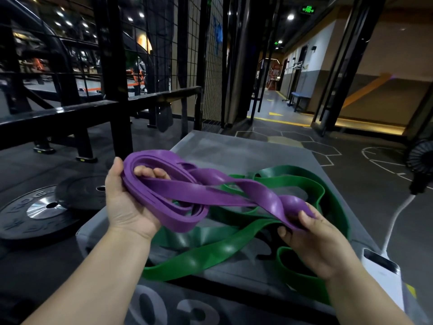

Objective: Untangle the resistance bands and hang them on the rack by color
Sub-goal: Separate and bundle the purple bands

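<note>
In a dim gym, over a grey padded box (234,146): purple bands (210,193) held above the top, coiled loops gripped in the left hand (126,202) with fingers curled through them, a twisted end pinched between thumb and fingers of the right hand (314,240). Beneath, green bands (210,252) sprawled loose across the box (one loop spilling over the near edge). Left, black weight plates (39,214) flat on the dark floor (35,165), near a black steel rack (112,78) and wire mesh (206,55). Beyond, a lit corridor (274,104) with a blue bench (301,96).
</note>
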